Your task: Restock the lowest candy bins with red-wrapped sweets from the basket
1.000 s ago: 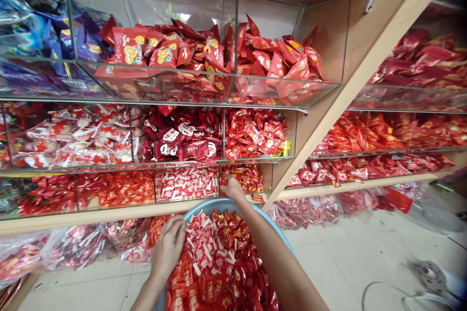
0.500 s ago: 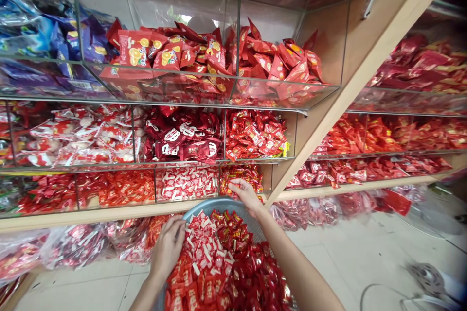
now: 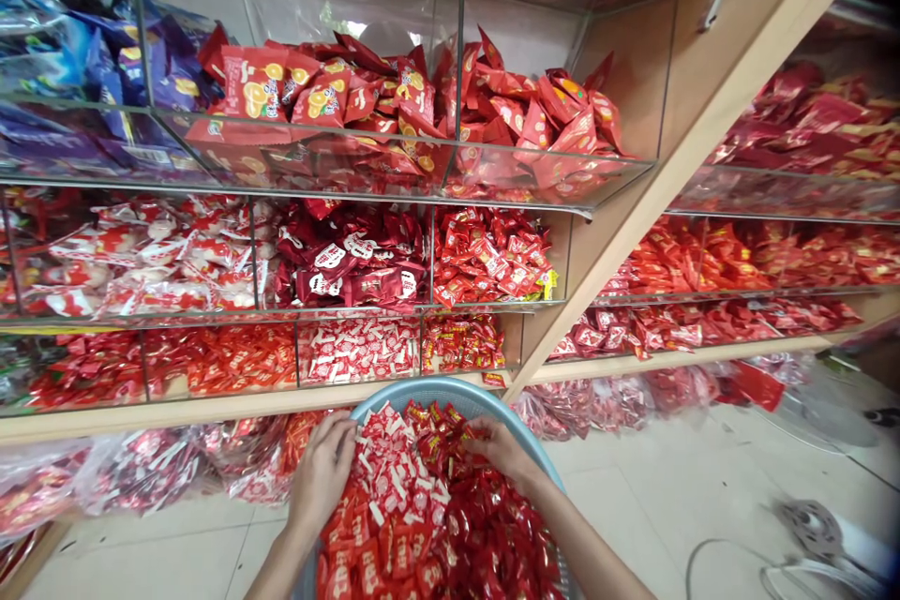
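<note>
A blue plastic basket [image 3: 538, 436] full of wrapped candies stands in front of me. My left hand [image 3: 324, 459] grips its left rim, fingers curled over the edge. Just inside the basket, beside that hand, lie red-and-white wrapped candies [image 3: 394, 464]. My right hand [image 3: 501, 450] is over the right side of the basket, fingers bent and close together at the small dark red and yellow candies [image 3: 436, 422]. Whatever is between those fingers is hidden. Glossy dark red candies [image 3: 502, 534] and orange-red packets [image 3: 394, 553] fill the near part.
Shelves with clear dividers hold candies in front; the lowest right bin [image 3: 460, 340] has small red-yellow ones. A single candy [image 3: 493, 378] lies on the wooden ledge [image 3: 232, 405]. Bagged candies [image 3: 144, 469] sit below. A cable and a white device [image 3: 816, 530] lie on the tiled floor at right.
My right hand has moved from the lowest right bin down into the basket area. A candy now shows on the ledge. My left hand stays on the rim.
</note>
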The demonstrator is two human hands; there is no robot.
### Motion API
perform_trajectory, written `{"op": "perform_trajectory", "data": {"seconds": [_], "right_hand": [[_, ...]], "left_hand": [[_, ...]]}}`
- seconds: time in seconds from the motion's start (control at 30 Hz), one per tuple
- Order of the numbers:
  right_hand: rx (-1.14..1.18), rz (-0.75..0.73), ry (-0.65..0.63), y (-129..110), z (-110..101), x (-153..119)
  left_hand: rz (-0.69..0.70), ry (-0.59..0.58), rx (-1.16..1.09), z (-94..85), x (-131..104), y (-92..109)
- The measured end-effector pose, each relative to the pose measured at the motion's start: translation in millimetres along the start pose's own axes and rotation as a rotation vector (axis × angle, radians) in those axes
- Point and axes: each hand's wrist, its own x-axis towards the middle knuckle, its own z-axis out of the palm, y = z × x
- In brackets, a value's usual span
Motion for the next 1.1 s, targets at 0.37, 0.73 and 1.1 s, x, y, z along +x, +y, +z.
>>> {"op": "perform_trajectory", "data": {"seconds": [0.37, 0.73, 1.1], "right_hand": [[-0.408, -0.142, 0.074, 11.1, -1.8, 11.0], [-0.868, -0.344, 0.227, 3.3, -21.8, -7.0], [-1.610, -0.275, 0.286, -1.2, 5.9, -8.7]], "left_hand": [[0.009, 0.008, -0.008, -1.2, 0.2, 1.5], [0.003, 0.008, 0.005, 0.7, 0.1, -1.0], [-0.018, -0.021, 0.011, -0.9, 0.3, 1.1]]}}
